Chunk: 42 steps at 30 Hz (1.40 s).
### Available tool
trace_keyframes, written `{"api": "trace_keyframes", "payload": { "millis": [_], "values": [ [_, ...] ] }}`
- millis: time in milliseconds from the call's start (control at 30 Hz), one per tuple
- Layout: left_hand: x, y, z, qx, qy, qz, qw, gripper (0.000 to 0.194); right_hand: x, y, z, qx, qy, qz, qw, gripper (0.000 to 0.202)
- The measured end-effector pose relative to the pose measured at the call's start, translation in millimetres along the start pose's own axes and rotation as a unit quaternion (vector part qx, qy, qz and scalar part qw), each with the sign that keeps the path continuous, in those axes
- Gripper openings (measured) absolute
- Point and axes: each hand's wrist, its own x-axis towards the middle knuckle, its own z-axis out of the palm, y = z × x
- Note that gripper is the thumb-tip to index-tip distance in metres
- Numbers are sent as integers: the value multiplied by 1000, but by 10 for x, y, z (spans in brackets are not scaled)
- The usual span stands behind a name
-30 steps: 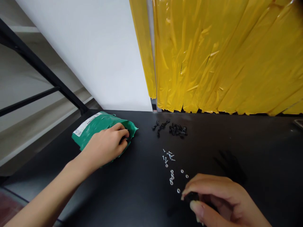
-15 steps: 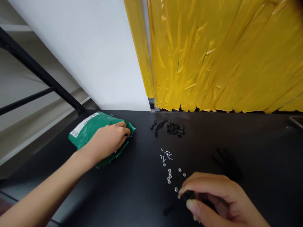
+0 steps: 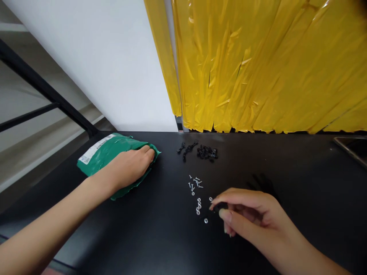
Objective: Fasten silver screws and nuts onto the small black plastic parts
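My right hand [image 3: 252,217] pinches a small black part [image 3: 220,207] between thumb and fingertips, just above the black table. My left hand [image 3: 133,166] is at the mouth of a green plastic mailer bag [image 3: 104,152], its fingers curled and the fingertips hidden inside the opening. Left of my right hand lie several washers or nuts [image 3: 198,206], small and silvery. Beyond them are several small screws [image 3: 195,181]. Farther back sit a pile of small black parts [image 3: 207,152] and, to its left, a few more black pieces [image 3: 189,149].
The black table [image 3: 160,236] meets a white panel [image 3: 132,68] and a wall of yellow plastic film [image 3: 258,65] at its back edge. A flat, dark, framed object [image 3: 351,151] lies at the far right. A black metal frame [image 3: 48,86] stands at the left.
My right hand has moved away from me, slightly left, with the black part. The fingers of my left hand are more hidden in the bag's mouth. The view has shifted slightly.
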Motion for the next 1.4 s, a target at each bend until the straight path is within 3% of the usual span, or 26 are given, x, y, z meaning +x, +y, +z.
{"api": "trace_keyframes", "payload": {
  "millis": [100, 200, 267, 367, 433, 500, 667, 800, 933, 1133, 1400],
  "values": [
    [-83, 77, -92, -34, 32, 1, 999, 32, 36, -11, -62, 23, -2, 46, 999, 15],
    [-142, 330, -226, -116, 64, 23, 991, 25, 83, -11, -113, 32, 9, 59, 998, 18],
    [-129, 585, -301, -309, 118, 34, 943, 15, 104, -28, -150, 9, 17, 53, 998, 21],
    [-32, 981, -370, -524, 154, 63, 836, 12, 92, -86, -224, -107, 16, 19, 994, 24],
    [37, 1190, -382, -599, 167, 74, 779, 12, 58, -125, -277, -203, -1, -29, 979, 23],
    [66, 1336, -361, -627, 164, 94, 756, 11, 18, -145, -320, -257, -12, -82, 963, 23],
    [-37, 1509, -178, -639, 140, 137, 744, 7, -43, -99, -364, -241, 9, -169, 956, 29],
    [-93, 1558, -54, -606, 155, 165, 763, 9, -74, -64, -373, -247, 3, -191, 950, 40],
    [-81, 1574, -32, -579, 170, 207, 770, 13, -109, -55, -379, -277, 2, -232, 933, 47],
    [-92, 1579, -30, -575, 191, 232, 761, 13, -130, -26, -345, -274, 19, -287, 918, 42],
    [-93, 1602, 13, -542, 233, 264, 764, 14, -97, -3, -304, -268, 56, -296, 915, 48]
  ]
}}
